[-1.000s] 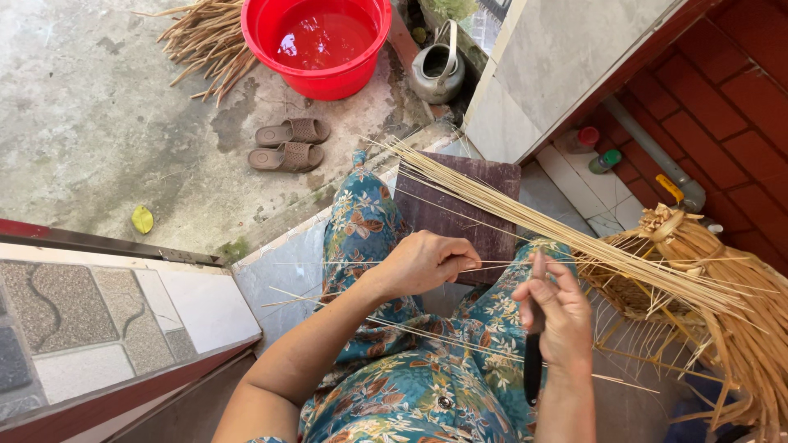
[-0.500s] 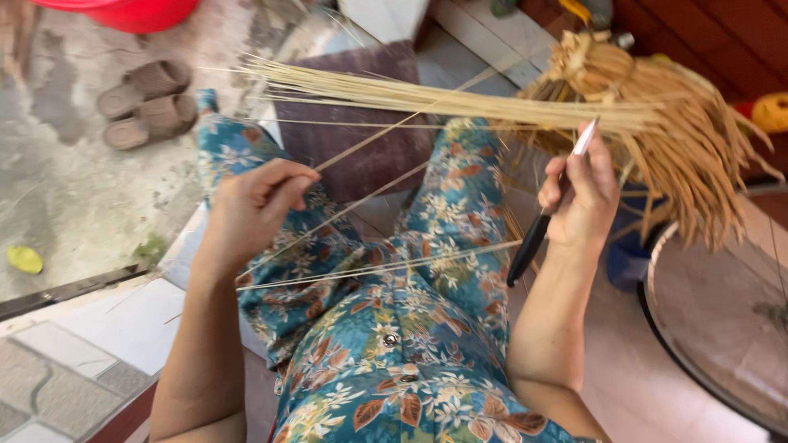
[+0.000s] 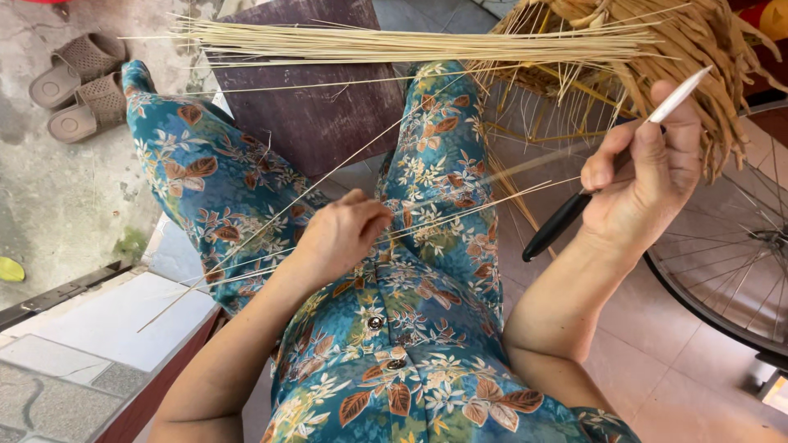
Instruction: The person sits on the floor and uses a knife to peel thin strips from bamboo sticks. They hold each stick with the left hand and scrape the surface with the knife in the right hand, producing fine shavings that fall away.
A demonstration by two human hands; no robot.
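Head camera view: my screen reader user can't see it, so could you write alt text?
A seated person's left hand pinches thin pale sticks over a lap in floral blue clothing, while the right hand holds a black-handled knife. A bundle of sticks lies across the knees; sandals sit nearby.
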